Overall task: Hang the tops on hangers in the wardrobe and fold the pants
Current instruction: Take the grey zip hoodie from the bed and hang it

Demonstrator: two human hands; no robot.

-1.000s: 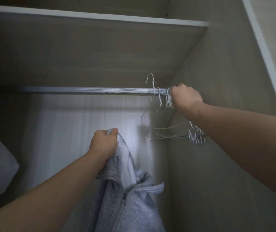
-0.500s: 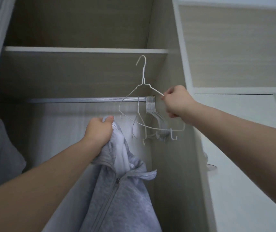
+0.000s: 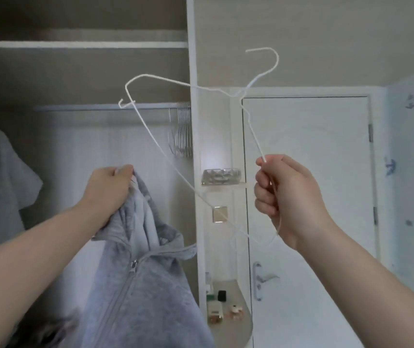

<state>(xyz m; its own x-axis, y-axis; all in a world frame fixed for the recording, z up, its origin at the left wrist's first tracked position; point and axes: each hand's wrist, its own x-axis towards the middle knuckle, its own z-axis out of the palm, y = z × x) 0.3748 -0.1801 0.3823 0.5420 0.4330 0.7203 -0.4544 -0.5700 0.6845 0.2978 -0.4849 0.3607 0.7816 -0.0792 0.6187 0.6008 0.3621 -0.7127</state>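
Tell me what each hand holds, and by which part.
The left hand grips the grey zip hoodie by bunched fabric at its top, near the hood. The right hand grips the white wire hanger by one shoulder arm, near its outer end.

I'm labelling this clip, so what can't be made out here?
Head view only.
Grey hoodie: lower part cut by the bottom edge; its top bunched inside the left hand.
White hanger: one end hidden in the right hand.
Spare hangers on the rail: too packed to count.
Small shelf items: blurred, tiny.
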